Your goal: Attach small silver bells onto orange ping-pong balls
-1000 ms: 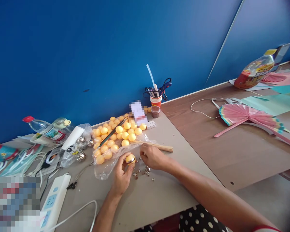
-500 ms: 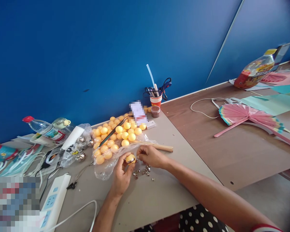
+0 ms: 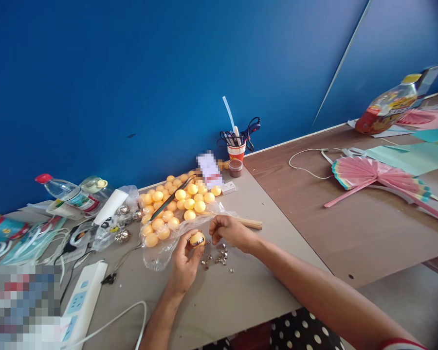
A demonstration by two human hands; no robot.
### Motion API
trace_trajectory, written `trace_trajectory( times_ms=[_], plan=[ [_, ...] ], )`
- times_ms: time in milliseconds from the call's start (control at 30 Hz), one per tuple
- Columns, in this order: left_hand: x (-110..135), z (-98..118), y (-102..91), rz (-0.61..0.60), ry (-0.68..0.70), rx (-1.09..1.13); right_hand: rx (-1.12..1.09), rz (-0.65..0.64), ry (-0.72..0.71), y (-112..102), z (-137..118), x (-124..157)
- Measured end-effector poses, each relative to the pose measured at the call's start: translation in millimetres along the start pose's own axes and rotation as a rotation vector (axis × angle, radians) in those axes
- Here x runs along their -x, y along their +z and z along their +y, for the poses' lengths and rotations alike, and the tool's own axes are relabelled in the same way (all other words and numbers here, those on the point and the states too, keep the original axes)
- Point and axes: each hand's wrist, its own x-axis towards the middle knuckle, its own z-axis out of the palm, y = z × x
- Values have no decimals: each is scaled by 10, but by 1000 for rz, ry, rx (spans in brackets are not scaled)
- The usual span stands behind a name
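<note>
My left hand [image 3: 184,265] grips a yellow-orange ping-pong ball [image 3: 197,238] between thumb and fingertips, and a small silver piece shows on the ball's front. My right hand [image 3: 230,232] hovers just to the ball's right with its fingers curled in a pinch; what it holds is too small to make out. Several small silver bells [image 3: 219,256] lie on the grey table [image 3: 237,296] below both hands. Behind them a clear plastic bag [image 3: 156,255] holds several ping-pong balls [image 3: 178,204].
A wooden stick [image 3: 246,222] lies behind my right hand. A paper cup with scissors and pens [image 3: 236,149] stands by the blue wall. At left are a water bottle [image 3: 67,194], a white power strip [image 3: 82,304] and larger silver bells [image 3: 122,236]. On the brown table lies a pink paper fan [image 3: 372,177].
My right hand has lifted slightly off the loose bells and drawn its fingers into a pinch beside the ball. The left hand and ball stay put.
</note>
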Motion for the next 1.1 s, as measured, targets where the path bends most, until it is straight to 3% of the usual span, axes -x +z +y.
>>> trace_trajectory(
  times_ms=[300, 633, 1100],
  plan=[
    [-2, -3, -1, 0, 14, -13, -100, -15, 29, 14, -44, 8],
    [-6, -36, -6, -19, 36, -15, 25, -85, -46, -1, -105, 80],
    [-4, -65, -14, 2, 54, -22, -154, -194, -43, -8, -16, 26]
  ],
)
